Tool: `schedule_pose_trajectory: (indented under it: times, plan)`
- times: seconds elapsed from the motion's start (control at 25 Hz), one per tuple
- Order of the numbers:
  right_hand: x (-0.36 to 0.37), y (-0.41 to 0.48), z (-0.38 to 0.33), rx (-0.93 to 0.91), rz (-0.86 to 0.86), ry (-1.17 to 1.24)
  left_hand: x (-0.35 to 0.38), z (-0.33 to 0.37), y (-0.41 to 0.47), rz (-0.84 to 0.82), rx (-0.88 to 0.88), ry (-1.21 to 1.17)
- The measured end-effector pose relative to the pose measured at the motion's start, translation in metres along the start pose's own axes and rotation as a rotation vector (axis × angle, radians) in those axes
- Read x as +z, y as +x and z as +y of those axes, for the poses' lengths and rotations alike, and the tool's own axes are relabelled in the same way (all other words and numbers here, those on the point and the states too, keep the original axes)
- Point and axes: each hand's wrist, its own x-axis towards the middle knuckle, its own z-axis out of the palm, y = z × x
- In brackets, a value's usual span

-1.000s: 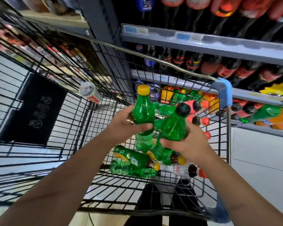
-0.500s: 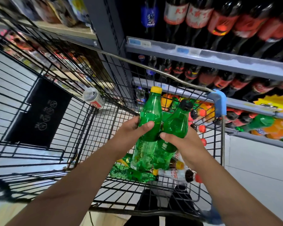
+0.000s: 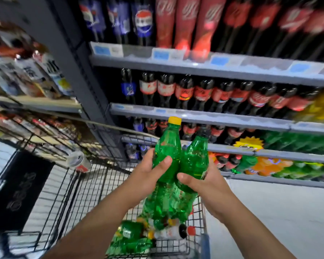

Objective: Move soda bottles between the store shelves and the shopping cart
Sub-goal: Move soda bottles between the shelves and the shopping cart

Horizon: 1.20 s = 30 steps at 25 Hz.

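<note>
My left hand (image 3: 146, 176) grips a green soda bottle with a yellow cap (image 3: 166, 146), held upright. Right beside it, touching, my right hand (image 3: 204, 186) grips a second green bottle with a dark cap (image 3: 195, 161). Both bottles are raised above the wire shopping cart (image 3: 67, 186) and stand in front of the store shelves (image 3: 195, 116). Several more bottles (image 3: 131, 238), green and clear ones, lie on the cart floor below my hands.
The shelves hold rows of dark cola bottles with red labels (image 3: 204, 92), blue-labelled cola bottles (image 3: 144, 21) higher up, and green and orange bottles (image 3: 269, 165) at the lower right. A can (image 3: 77, 161) rests on the cart's rim. A snack shelf (image 3: 26, 71) stands to the left.
Both hands have lifted the two green bottles up out of the cart and toward the shelves. The view has tilted upward, showing more shelf rows.
</note>
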Motion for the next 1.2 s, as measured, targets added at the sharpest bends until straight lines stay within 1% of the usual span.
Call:
schedule_pose_trajectory:
  times: [0.12,0.28,0.36,0.48,0.56,0.6,0.72,0.84,0.92,1.04,1.2]
  plan:
    - [-0.040,-0.016,-0.038,-0.064,-0.037,0.017,0.029,0.044,0.011,-0.067,0.044,0.056]
    - [-0.119,-0.049,-0.085,-0.211,-0.108,-0.075,0.090,0.098,0.020,-0.188,0.144,0.055]
    - [-0.161,-0.069,-0.102,-0.275,-0.044,-0.069,0.135,0.119,0.021,-0.208,0.221,0.028]
    - [-0.221,-0.099,-0.112,-0.343,0.076,-0.021,0.217,0.139,0.022,-0.153,0.303,-0.027]
    - [-0.271,-0.123,-0.119,-0.368,0.117,0.017,0.282,0.154,0.028,-0.150,0.357,-0.057]
    - [-0.295,-0.134,-0.123,-0.372,0.146,0.015,0.311,0.161,0.032,-0.152,0.389,-0.036]
    - [-0.372,-0.167,-0.141,-0.401,0.307,0.002,0.398,0.185,0.048,-0.144,0.491,0.085]
    - [-0.443,-0.197,-0.164,-0.419,0.426,-0.023,0.471,0.212,0.065,-0.111,0.562,0.124]
    - [-0.486,-0.211,-0.173,-0.417,0.496,-0.017,0.508,0.230,0.080,-0.076,0.586,0.148]
    - [-0.544,-0.226,-0.191,-0.450,0.573,0.062,0.550,0.258,0.109,-0.009,0.639,0.169]
    - [-0.609,-0.215,-0.227,-0.427,0.589,0.146,0.584,0.298,0.155,0.015,0.770,0.129]
